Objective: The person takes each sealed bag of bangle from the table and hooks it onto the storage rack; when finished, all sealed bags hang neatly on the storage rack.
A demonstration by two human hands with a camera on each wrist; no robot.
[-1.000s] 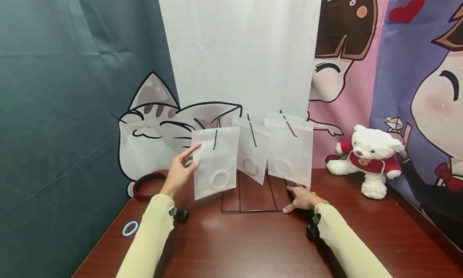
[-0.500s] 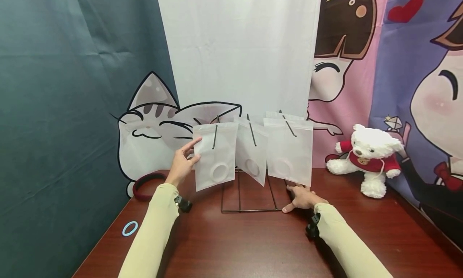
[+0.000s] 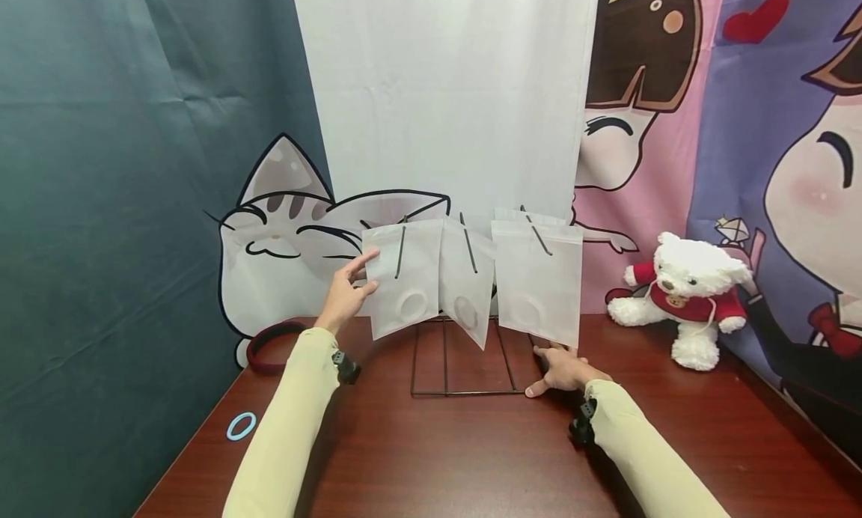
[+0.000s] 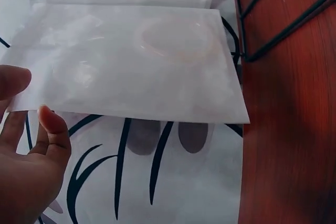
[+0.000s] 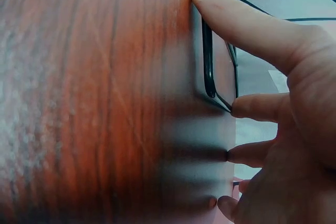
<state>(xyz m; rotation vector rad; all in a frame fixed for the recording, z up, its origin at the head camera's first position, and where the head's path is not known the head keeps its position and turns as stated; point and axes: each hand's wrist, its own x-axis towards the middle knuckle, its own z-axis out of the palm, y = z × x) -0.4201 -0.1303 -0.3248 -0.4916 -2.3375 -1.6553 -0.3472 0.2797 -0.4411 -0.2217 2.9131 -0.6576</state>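
My left hand pinches the left edge of a frosted white zip bag, which hangs on the left hook of a black wire rack. A pale ring shows through this bag. In the left wrist view the bag lies between fingertips in front and fingers behind its edge. My right hand touches the rack's front right corner; thumb and forefinger, fairly straight, press on the bars, with other fingertips by the tabletop. A middle bag hangs turned sideways, and a right bag has another behind it.
A blue ring and a dark red band lie on the left side of the wooden table. On the right sits a white teddy bear in red. Printed curtains hang behind the rack.
My left hand has moved up and back with the left bag, which has slid farther along its hook. The middle bag has turned more sideways. My right hand has stayed put.
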